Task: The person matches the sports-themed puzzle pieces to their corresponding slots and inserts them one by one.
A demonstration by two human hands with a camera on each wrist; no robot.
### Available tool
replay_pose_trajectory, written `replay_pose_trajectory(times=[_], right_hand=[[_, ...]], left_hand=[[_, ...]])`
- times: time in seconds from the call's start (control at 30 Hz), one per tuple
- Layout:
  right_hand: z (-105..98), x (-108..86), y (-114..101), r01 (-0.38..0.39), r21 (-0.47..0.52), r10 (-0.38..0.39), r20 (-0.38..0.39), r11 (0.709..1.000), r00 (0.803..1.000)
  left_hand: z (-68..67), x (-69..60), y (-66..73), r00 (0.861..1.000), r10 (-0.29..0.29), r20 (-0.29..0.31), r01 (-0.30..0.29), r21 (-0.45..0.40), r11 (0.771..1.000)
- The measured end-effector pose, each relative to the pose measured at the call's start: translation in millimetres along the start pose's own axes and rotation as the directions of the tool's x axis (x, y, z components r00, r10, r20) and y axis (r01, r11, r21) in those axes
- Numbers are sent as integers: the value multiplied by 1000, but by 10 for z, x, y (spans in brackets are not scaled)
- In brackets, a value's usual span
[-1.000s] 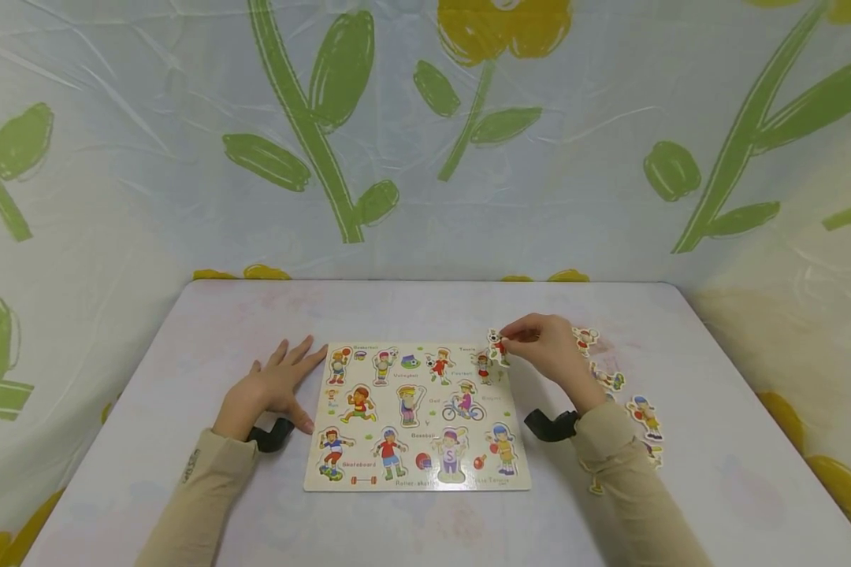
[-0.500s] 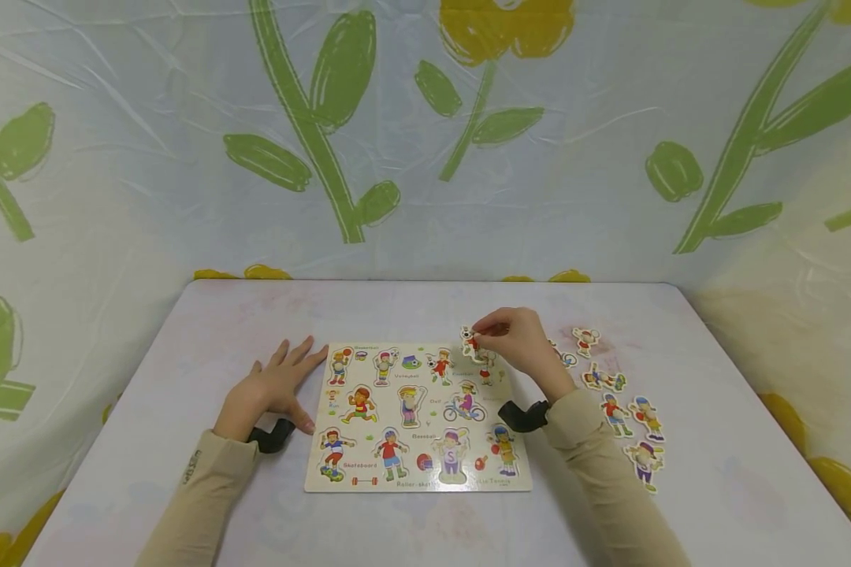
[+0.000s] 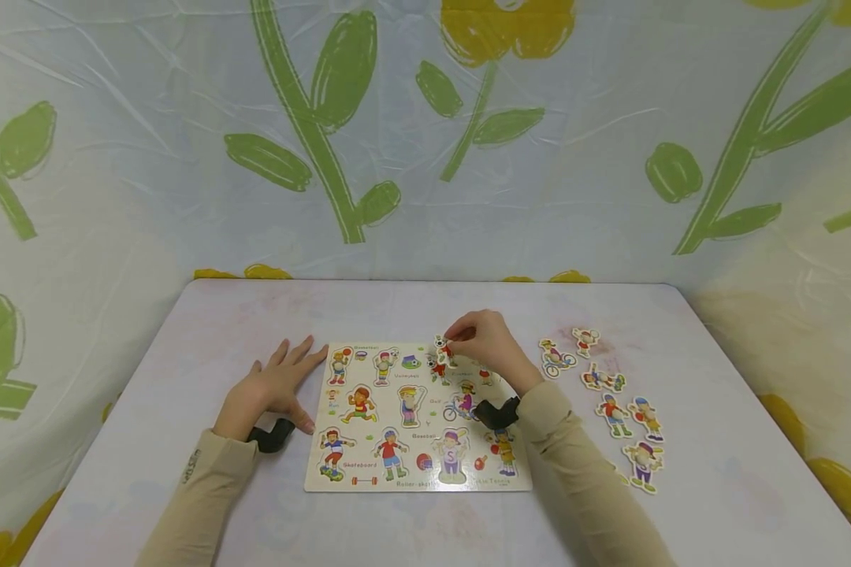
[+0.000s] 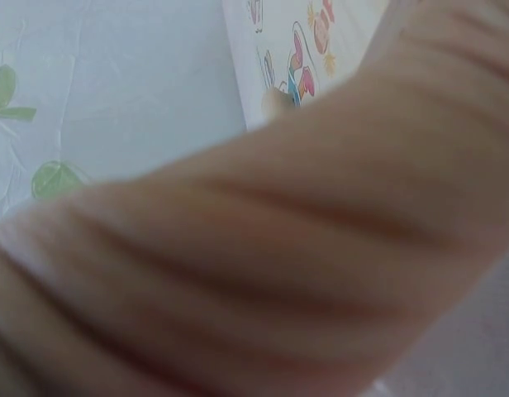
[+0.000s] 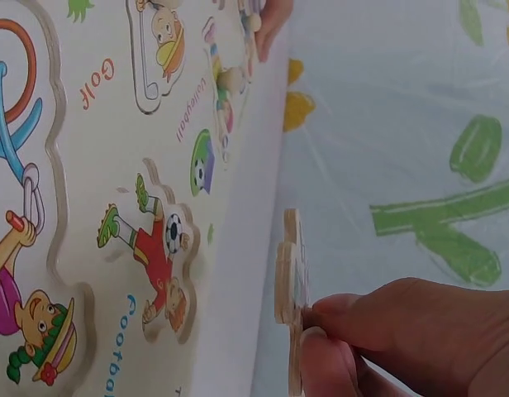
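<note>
My right hand (image 3: 492, 346) pinches a flat wooden footballer puzzle piece (image 3: 443, 346) between thumb and fingers, over the top right part of the puzzle board (image 3: 388, 409). In the right wrist view the footballer piece (image 5: 286, 281) is edge-on, apart from the board, near the printed football recess (image 5: 159, 256). My left hand (image 3: 273, 386) lies with fingers spread at the board's left edge, its thumb and a fingertip by the rim. Its own wrist view is mostly filled by blurred skin (image 4: 263, 240), with part of the board (image 4: 354, 25) behind.
Several loose puzzle pieces lie right of the board, among them a cyclist (image 3: 556, 358), a tennis player (image 3: 585, 342) and a baseball player (image 3: 644, 466). A volleyball piece (image 5: 225, 83) sits in the board. Black wrist cameras (image 3: 273, 435) are worn on both wrists.
My right hand has moved left with the footballer piece, from the board's right corner to above the football recess. Loose pieces under the right arm have come into view. My left hand stays put.
</note>
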State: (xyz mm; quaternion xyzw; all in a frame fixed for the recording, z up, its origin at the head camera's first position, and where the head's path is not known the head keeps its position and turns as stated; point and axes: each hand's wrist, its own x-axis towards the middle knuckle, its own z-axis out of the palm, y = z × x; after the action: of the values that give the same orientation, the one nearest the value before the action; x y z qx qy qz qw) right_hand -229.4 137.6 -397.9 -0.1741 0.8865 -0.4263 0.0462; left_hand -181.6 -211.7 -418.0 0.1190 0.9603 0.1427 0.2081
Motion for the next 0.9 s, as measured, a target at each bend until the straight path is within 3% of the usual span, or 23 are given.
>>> replay_pose_trajectory(times=[0.4, 0.9], right_hand=[[205, 90, 101, -4, -72, 9, 65, 997, 998], [264, 75, 139, -7, -87, 16, 96, 996, 995]], left_hand=[[29, 21, -34, 1000, -4, -1, 4, -2, 1000], [4, -5, 1, 1000, -7, 4, 7, -1, 1000]])
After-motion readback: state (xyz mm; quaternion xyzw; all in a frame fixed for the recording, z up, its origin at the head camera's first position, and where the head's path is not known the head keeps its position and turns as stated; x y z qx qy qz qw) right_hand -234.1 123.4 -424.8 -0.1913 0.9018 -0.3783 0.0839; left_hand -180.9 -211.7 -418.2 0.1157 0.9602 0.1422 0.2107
